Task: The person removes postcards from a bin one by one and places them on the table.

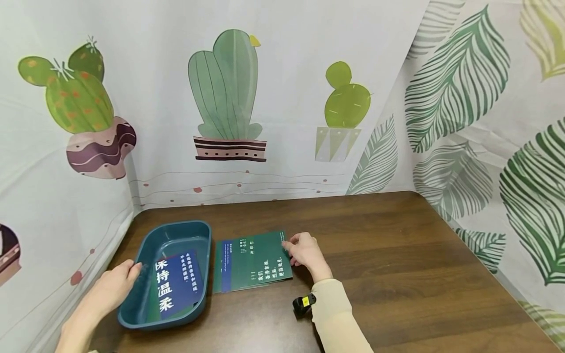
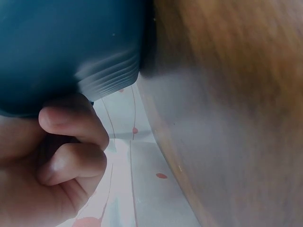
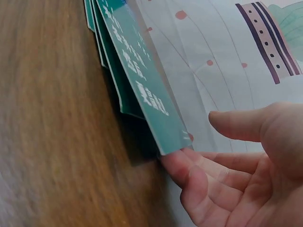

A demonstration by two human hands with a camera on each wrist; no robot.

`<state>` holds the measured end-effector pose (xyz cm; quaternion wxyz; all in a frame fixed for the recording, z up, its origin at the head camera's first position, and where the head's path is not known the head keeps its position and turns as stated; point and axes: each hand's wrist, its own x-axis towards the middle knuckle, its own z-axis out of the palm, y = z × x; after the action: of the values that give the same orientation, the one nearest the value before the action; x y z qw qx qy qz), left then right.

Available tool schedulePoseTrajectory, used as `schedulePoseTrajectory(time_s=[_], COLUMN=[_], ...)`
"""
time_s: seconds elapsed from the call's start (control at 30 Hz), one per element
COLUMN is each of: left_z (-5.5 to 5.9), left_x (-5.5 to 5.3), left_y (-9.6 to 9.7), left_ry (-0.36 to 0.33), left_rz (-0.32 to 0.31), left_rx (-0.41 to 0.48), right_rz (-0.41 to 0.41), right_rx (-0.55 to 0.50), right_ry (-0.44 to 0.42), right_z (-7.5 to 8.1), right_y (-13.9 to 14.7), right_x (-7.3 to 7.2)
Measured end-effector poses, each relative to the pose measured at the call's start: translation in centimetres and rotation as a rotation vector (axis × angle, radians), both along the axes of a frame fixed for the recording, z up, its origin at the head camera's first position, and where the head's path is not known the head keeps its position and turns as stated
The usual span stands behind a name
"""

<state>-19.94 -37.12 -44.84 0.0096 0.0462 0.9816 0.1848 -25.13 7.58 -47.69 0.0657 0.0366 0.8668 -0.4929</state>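
Observation:
A dark blue plastic tray (image 1: 206, 245) stands at the left of the table. My left hand (image 1: 112, 289) grips its left rim, with curled fingers (image 2: 78, 161) outside the wall. Inside the tray lies a navy card (image 1: 178, 287) with white Chinese characters, over a green one. Right of the tray is an overlapping stack of green cards (image 1: 247, 264), with a blue strip near its left side. My right hand (image 1: 307, 252) is at the stack's right edge. In the right wrist view its fingertips touch beneath the corner of the top card (image 3: 142, 94), which stands slightly raised, while the thumb is apart.
The brown wooden table (image 1: 397, 264) extends to the right. A patterned cloth (image 1: 291, 98) with cacti and leaves hangs behind and along the sides. A black wrist camera (image 1: 303, 305) sits at my right sleeve, above the table.

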Motion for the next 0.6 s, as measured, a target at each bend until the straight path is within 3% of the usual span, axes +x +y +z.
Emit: schedulePoseTrajectory(time_s=[0.37, 0.6], left_z=[0.0, -0.1], left_x=[0.0, -0.1], left_y=[0.0, 0.0], left_ry=[0.008, 0.005], left_rz=[-0.005, -0.004], left_rx=[0.003, 0.001], right_rz=[0.02, 0.041], right_rx=[0.053, 0.092], right_ry=[0.029, 0.082], right_z=[1.1, 2.7], right_y=[0.8, 1.0], right_x=[0.5, 1.0])
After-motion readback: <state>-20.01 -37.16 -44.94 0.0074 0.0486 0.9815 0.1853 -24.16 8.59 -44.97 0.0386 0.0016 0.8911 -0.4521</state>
